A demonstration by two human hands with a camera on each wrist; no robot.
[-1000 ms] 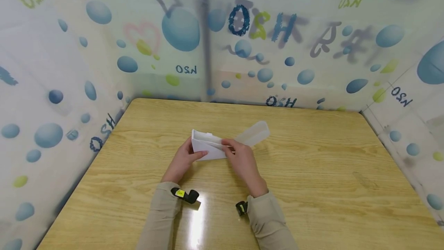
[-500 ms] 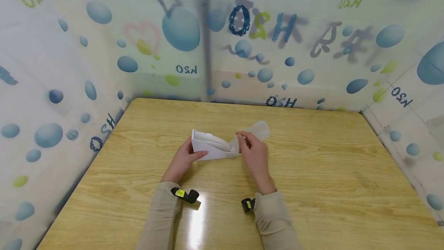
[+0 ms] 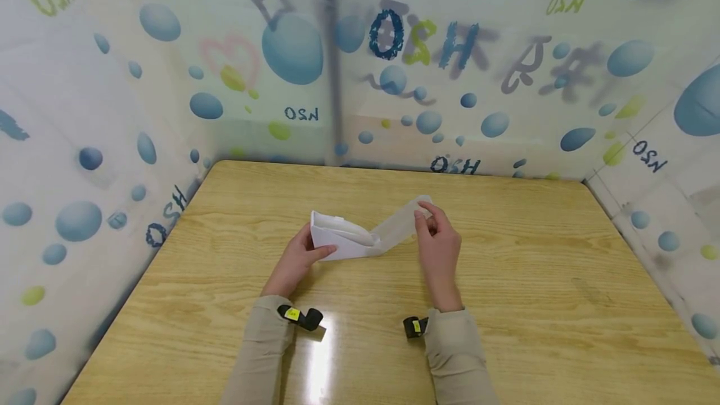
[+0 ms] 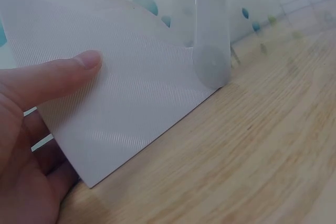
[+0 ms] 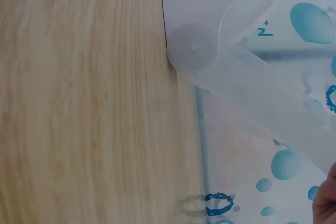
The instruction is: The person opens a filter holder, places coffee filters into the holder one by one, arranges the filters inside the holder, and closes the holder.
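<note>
My left hand (image 3: 294, 261) grips the left end of a white wedge-shaped plastic case (image 3: 345, 249), thumb on its near ribbed face (image 4: 131, 87) and fingers behind. The case stands with its lower edge on the table and its open slot facing up. A long translucent lid (image 3: 396, 224) swings out from a round pivot (image 5: 192, 47) at the case's narrow right end, slanting up to the right. My right hand (image 3: 440, 245) has thumb and index finger at the lid's far end, pinching it. In the right wrist view only a bit of that hand shows at the edge.
The wooden table (image 3: 534, 280) extends around the case on every side. Behind and beside it stand walls (image 3: 495, 80) covered in printed bubbles and letters. A black wrist camera (image 3: 300, 316) sits on each sleeve.
My right hand has moved from the case's opening rightward along the lid to its far end. The lid and the case stay about where they were. My left hand keeps its hold.
</note>
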